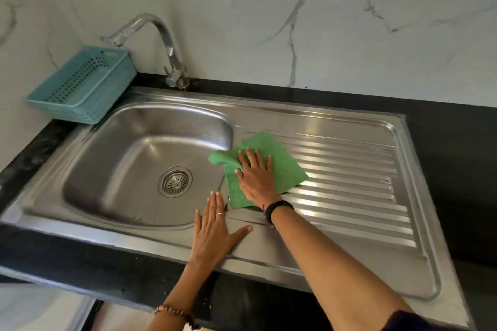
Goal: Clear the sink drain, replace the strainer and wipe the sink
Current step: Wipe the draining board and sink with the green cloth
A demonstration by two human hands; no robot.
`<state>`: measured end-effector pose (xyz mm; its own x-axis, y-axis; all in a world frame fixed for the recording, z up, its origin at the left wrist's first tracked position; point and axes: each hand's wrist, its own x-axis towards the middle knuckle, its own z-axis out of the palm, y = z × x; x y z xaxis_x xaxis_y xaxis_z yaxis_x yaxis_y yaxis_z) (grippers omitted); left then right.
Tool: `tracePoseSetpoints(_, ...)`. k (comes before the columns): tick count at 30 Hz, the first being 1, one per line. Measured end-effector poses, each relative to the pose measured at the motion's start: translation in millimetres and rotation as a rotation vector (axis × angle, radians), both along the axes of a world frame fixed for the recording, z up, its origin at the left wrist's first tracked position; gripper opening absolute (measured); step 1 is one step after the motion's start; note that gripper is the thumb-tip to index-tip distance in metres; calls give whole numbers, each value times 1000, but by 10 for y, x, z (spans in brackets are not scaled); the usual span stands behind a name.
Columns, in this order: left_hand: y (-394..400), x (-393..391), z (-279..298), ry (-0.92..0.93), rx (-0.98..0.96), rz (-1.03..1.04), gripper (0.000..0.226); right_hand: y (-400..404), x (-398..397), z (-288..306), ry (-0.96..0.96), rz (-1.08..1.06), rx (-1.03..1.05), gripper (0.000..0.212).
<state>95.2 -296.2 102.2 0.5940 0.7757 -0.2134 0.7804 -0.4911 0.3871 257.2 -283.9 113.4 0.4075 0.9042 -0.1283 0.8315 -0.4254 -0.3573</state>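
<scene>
From the head view we see our right hand point(256, 173) pressing flat, fingers straight, on a green cloth point(282, 166) spread over the near-left end of the ribbed steel draining board point(349, 183). Our left hand point(215, 231) rests flat, fingers straight, on the smooth front rim of the stainless sink point(80, 226), just beside the cloth's near edge. Left of both hands the rounded basin holds the round perforated strainer point(175, 181), seated in the drain. Beyond it stand a curved chrome tap point(161, 43) and a teal perforated basket point(80, 83) on the black tabletop point(457, 142).
</scene>
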Motion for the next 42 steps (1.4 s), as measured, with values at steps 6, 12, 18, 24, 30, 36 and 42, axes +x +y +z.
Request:
tracePoseSetpoints(6,-21,31,14,-6,-15,24,114,-48,-80,-35,-46,149,-38,52)
tracePoseSetpoints(12,-29,98,79,98,-49,15,116,-382,-139,-103,-53,144,52,50)
tracePoseSetpoints(18,-385,533,132,134,-27,-161,112,-1176,456,-127,-124,-22,78,48)
tracePoseSetpoints(24,-961,952,74,145,-15,-335,104,-2151,1095,-126,-164,-267,4,51)
tracePoseSetpoints(30,-999,832,38,189,-7,-345,102,-2433,1214,-67,-117,-427,-62,52)
tracePoseSetpoints(36,-1008,808,68,166,12,-347,95,-2737,832,-117,-124,-466,-71,53)
tracePoseSetpoints(42,-919,694,117,96,-31,-363,101,-2579,1056,-71,-115,-468,-71,52)
